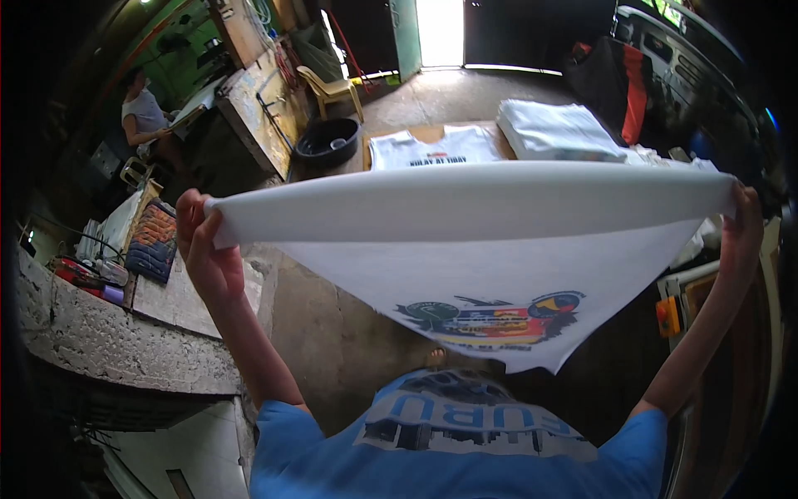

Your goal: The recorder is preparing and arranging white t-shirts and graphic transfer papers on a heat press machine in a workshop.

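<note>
Stretched wide between my hands is a white shirt with a coloured print on its lower part. Its upper edge is folded over into a broad band, and the lower part hangs down in front of my body. My left hand pinches one end of the band, thumb and fingers pressed together. At the other end my right hand is closed on the cloth, its fingers partly hidden. Just beyond the held cloth, another white printed shirt lies flat on a table, beside a stack of folded white cloth.
A black tub and a yellow plastic chair stand beyond the table on the left. A rough concrete counter runs along my left, with a quilted pad. Far left, another person sits. A vehicle stands back right.
</note>
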Action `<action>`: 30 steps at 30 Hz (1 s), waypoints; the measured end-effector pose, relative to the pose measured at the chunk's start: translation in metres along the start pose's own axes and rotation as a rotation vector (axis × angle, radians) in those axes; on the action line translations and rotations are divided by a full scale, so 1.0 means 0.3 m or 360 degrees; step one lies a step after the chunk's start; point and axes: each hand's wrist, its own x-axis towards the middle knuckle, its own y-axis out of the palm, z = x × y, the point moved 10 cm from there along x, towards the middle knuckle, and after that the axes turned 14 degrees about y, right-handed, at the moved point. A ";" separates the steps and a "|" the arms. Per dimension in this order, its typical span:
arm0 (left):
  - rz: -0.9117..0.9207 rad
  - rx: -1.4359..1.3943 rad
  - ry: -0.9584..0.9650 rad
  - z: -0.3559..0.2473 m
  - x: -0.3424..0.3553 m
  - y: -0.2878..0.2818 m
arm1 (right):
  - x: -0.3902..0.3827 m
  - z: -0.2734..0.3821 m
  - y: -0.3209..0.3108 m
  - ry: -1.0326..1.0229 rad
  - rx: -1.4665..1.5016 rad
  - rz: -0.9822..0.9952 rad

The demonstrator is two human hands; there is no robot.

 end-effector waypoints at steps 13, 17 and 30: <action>0.0029 0.0278 -0.0281 0.902 0.635 -0.025 | 0.860 -0.492 0.790 0.0076 0.0225 0.0126; 0.0007 -0.0095 0.0078 0.789 0.789 0.028 | 0.893 -0.374 0.731 -0.0173 0.0263 -0.0012; -0.0221 0.0593 -0.0768 1.105 -0.182 -0.269 | 0.428 -1.303 0.522 0.0551 -0.0244 0.0035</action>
